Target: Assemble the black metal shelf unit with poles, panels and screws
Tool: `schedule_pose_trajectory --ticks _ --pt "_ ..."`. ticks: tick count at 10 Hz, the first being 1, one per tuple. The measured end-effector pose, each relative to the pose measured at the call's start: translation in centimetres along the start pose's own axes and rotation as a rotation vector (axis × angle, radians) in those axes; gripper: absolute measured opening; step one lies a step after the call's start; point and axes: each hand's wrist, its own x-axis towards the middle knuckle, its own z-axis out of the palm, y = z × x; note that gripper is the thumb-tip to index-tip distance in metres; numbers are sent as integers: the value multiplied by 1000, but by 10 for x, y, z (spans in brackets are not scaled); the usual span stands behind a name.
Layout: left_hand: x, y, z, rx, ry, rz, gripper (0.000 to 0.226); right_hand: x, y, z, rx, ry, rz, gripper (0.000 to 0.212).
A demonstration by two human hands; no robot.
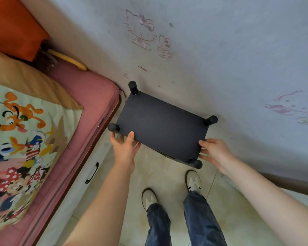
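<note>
- Left hand (pixel 124 149) grips the near-left edge of the top panel (pixel 161 127), thumb curled onto the upper face and fingers tucked under it.
- Right hand (pixel 214 153) holds the near-right edge of the same panel, fingers bent round the side just beside the near-right pole cap (pixel 196 163).
- Seen from above, the black shelf unit (pixel 174 137) stands in the corner between the bed (pixel 96 96) and the wall (pixel 220 59), with 4 capped poles at its corners; the far-left pole (pixel 133 87) and far-right pole (pixel 210 120) sit close to the wall. Whether its feet touch the floor (pixel 167 178) cannot be told, since the panel hides everything below.
- By my reading, assembly is finished and this is placement.
- Risks from here:
  - A far pole could scrape the wall if the unit is pushed back unevenly.
  - Fingers under the panel edge could get pinched against the bed frame on the left side.
  - A loose screw joint could let the frame rack, because both hands hold only the top panel.
  - The person's shoes (pixel 193 181) are near the front legs, so a sudden set-down might catch a toe.
</note>
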Motion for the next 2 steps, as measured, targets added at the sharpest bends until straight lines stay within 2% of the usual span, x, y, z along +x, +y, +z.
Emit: schedule_pose_trajectory --ticks 1,2 --pt "-11 1 0 55 -46 -19 82 -10 6 -1 3 62 9 20" --pt "-33 9 -4 140 -88 -64 76 -35 12 -4 -50 89 -12 19"
